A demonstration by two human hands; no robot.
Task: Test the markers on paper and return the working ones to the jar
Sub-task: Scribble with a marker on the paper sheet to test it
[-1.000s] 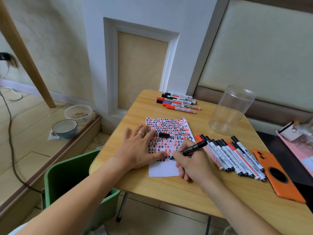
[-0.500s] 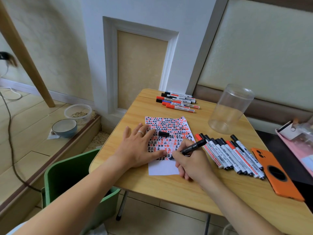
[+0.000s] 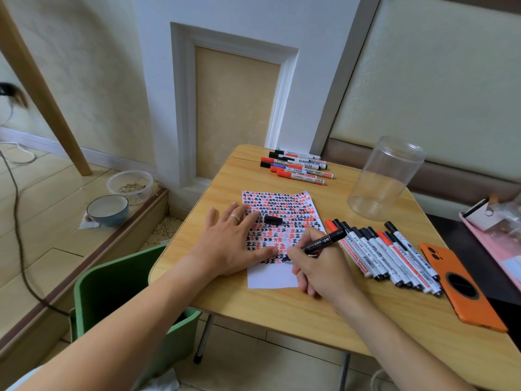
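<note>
A white paper (image 3: 282, 213) covered in red and black marks lies on the wooden table (image 3: 296, 311). My left hand (image 3: 231, 244) presses flat on its left side, fingers spread. My right hand (image 3: 318, 266) grips an uncapped black marker (image 3: 321, 242), its tip touching the paper's lower part. The marker's black cap (image 3: 273, 220) lies on the paper. Several capped markers (image 3: 383, 255) lie in a row to the right. Another group of markers (image 3: 296, 166) sits at the table's far edge. The clear jar (image 3: 383, 179) stands at the back right with no markers in it.
An orange phone (image 3: 462, 286) lies at the table's right, beside the marker row. A green chair (image 3: 112, 300) stands at the table's left. On the floor to the left are a bowl (image 3: 107, 208) and a clear container (image 3: 130, 184). A pink item (image 3: 496, 238) lies off the right edge.
My right hand has shifted the marker tip slightly along the paper's lower part. My left hand stays flat on the sheet.
</note>
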